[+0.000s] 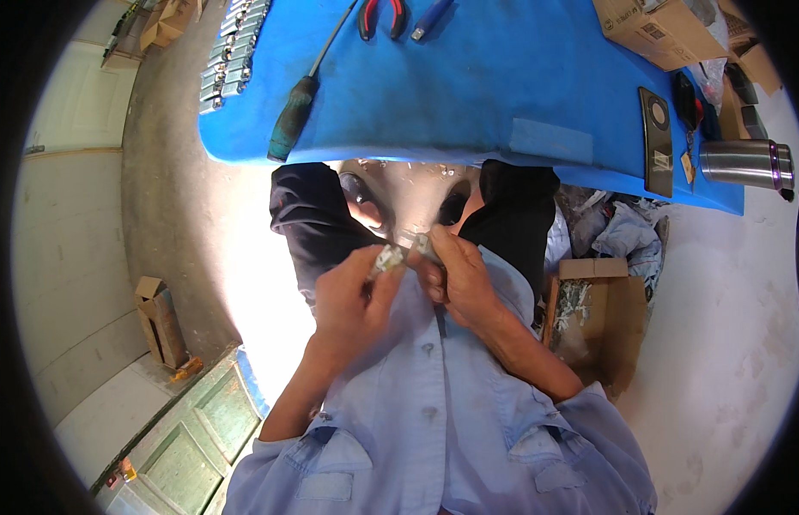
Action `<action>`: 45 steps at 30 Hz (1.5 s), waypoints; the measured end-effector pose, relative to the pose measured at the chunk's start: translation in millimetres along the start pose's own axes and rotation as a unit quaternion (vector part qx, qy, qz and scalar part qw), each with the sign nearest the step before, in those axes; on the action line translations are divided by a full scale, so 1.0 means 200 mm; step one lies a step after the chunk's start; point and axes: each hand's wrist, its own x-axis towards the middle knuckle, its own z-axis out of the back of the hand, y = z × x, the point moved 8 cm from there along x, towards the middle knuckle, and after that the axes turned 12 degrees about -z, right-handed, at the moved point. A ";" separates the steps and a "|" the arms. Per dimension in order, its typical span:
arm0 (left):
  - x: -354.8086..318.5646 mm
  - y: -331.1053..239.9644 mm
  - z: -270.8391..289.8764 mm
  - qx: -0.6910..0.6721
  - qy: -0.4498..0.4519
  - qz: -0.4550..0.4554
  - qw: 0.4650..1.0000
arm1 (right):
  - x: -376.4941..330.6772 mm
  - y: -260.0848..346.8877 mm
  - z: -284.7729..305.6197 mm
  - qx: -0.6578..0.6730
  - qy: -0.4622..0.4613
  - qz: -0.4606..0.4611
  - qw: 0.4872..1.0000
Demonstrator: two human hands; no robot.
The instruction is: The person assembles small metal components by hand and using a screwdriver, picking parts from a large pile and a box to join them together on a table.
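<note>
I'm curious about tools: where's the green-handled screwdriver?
In the head view, the screwdriver lies on the blue table, toward its left, between the silver metal pieces and the pliers.

Well short of the near edge of the desk (416, 159), we hold our left hand (352, 292) and right hand (461, 273) close together before our chest, fingers curled and each thumb pressed in a pinching grip. Our bare left forearm (306, 386) and right forearm (532, 354) slant inward, elbows apart, wrists bent slightly toward each other.
</note>
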 end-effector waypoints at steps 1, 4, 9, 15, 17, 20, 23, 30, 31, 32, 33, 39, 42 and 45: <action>0.00 0.04 0.01 -0.017 -0.015 0.005 1.000 | 0.01 0.00 0.00 0.001 0.009 0.013 1.000; 0.01 0.13 0.03 -0.087 -0.041 0.032 0.995 | -0.01 0.04 0.00 -0.023 0.029 0.052 0.998; 0.05 0.18 0.04 -0.228 -0.047 0.121 0.965 | -0.04 0.09 0.03 -0.067 0.010 0.119 0.991; 0.13 0.21 0.07 -0.299 -0.054 0.117 0.945 | -0.08 0.15 0.08 -0.089 -0.016 0.156 0.984; 0.16 0.21 0.06 -0.281 -0.033 0.116 0.952 | -0.09 0.17 0.09 -0.091 -0.017 0.161 0.983; 0.18 0.20 0.01 -0.294 -0.003 0.112 0.949 | -0.10 0.17 0.11 -0.089 -0.026 0.171 0.981; 0.20 0.19 -0.03 -0.310 0.020 0.117 0.943 | -0.11 0.17 0.13 -0.072 -0.031 0.173 0.982; 0.19 0.17 -0.10 -0.357 0.049 0.147 0.921 | -0.09 0.13 0.20 0.002 -0.047 0.152 0.987; 0.19 0.16 -0.10 -0.358 0.050 0.143 0.921 | -0.08 0.12 0.22 0.017 -0.049 0.147 0.988; 0.19 0.16 -0.10 -0.356 0.053 0.142 0.922 | -0.08 0.11 0.23 0.030 -0.053 0.142 0.988; 0.20 0.16 -0.11 -0.355 0.057 0.140 0.922 | -0.07 0.10 0.24 0.031 -0.051 0.139 0.988; 0.25 0.18 -0.09 -0.257 0.084 0.096 0.958 | -0.06 0.08 0.30 0.039 -0.054 0.142 0.988; 0.34 0.11 -0.07 -0.153 0.031 0.068 0.985 | -0.03 0.07 0.32 0.033 -0.106 0.163 0.980; 0.39 -0.18 -0.32 -0.035 0.116 -0.021 0.992 | -0.04 0.07 0.34 0.060 -0.095 0.141 0.984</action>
